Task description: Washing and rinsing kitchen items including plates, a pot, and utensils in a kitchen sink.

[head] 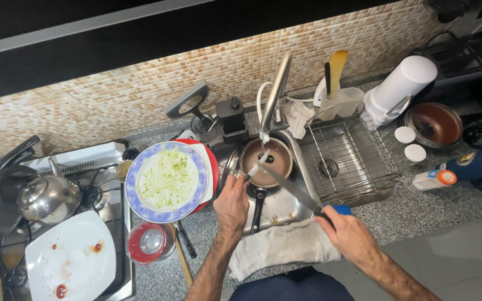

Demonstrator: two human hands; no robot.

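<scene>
My right hand grips the blue handle of a long kitchen knife, whose blade points up-left over the sink. My left hand holds a small utensil against the blade near its tip. Both meet above a brown frying pan that lies in the sink under the steel tap.
A blue-rimmed plate with food scraps lies on a red plate left of the sink. A wire rack fills the right basin. A grey cloth hangs over the counter edge. A kettle and a soiled white plate rest on the stove.
</scene>
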